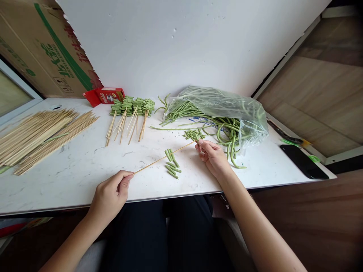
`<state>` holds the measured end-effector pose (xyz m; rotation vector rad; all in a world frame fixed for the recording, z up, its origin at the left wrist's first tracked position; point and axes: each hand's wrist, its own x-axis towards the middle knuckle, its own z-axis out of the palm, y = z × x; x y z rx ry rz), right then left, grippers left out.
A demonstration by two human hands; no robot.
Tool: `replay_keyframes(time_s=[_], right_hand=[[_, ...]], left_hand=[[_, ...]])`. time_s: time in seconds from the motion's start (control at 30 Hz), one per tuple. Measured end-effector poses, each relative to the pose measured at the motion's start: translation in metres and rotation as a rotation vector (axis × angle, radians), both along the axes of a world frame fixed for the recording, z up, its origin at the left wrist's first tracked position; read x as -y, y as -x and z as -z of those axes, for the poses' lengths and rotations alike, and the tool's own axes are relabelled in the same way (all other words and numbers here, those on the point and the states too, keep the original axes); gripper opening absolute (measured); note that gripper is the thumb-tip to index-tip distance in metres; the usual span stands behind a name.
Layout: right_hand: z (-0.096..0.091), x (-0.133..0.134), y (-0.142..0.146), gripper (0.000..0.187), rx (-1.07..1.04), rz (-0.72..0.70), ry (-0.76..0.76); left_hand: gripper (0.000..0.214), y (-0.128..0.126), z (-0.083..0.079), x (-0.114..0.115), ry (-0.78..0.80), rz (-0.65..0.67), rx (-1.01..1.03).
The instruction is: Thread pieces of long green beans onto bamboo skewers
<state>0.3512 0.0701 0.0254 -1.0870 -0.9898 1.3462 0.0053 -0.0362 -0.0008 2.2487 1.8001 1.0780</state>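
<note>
A thin bamboo skewer (159, 160) slants above the table between my two hands. Its near end is pinched in my left hand (112, 189), which is closed. At the far end, my right hand (212, 156) is closed, its fingertips around a short piece of green bean (197, 138), mostly hidden, at the skewer's tip. Below the skewer lie several cut bean pieces (172, 165). Just beyond my right hand is a small heap of cut beans (193, 134). Bean-loaded skewers (132, 105) are lined up at the back, their bare sticks pointing toward me.
Bundles of bare skewers (42, 132) cover the table's left side. Long beans (187, 111) spill from a clear plastic bag (227, 100) at the back right. A red box (109, 95) stands behind the loaded skewers. A black phone (303, 161) lies near the right edge.
</note>
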Motion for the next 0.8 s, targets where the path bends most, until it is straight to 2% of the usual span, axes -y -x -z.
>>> replay_keyframes(time_s=[0.2, 0.8], right_hand=[[-0.0016, 0.0002, 0.0012, 0.038, 0.030, 0.039, 0.005], [0.0039, 0.0033, 0.0067, 0.035, 0.042, 0.021, -0.028]], left_hand=[[0.023, 0.0000, -0.0014, 0.0008, 0.007, 0.001, -0.007], [0.019, 0.0014, 0.0010, 0.0005, -0.026, 0.009, -0.017]])
